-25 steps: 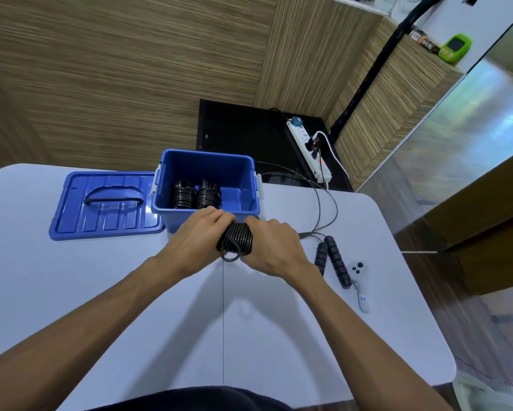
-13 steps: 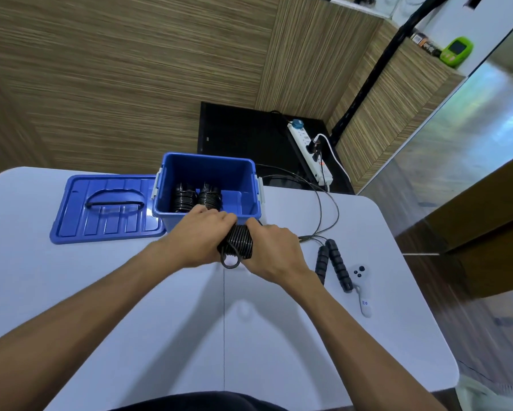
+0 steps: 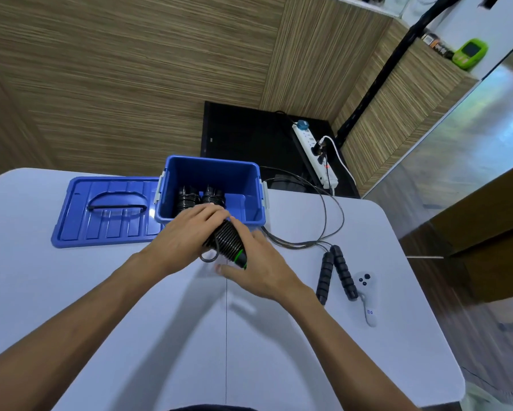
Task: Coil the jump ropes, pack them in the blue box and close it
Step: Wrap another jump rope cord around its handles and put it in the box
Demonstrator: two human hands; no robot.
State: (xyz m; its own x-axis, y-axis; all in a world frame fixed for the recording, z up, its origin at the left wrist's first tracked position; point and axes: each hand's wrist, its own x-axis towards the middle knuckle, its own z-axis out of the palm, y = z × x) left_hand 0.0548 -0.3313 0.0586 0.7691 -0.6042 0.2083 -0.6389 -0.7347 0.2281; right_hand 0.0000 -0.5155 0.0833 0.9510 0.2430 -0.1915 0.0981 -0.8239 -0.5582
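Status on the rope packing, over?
Left hand grips coiled rope; right hand cradles it. Blue box open, two coils inside. One rope uncoiled.

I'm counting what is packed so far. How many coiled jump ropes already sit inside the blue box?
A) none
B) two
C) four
B: two black coiled ropes sit side by side in the blue box, while a third coil is outside it, gripped by the left hand with the right hand against it.
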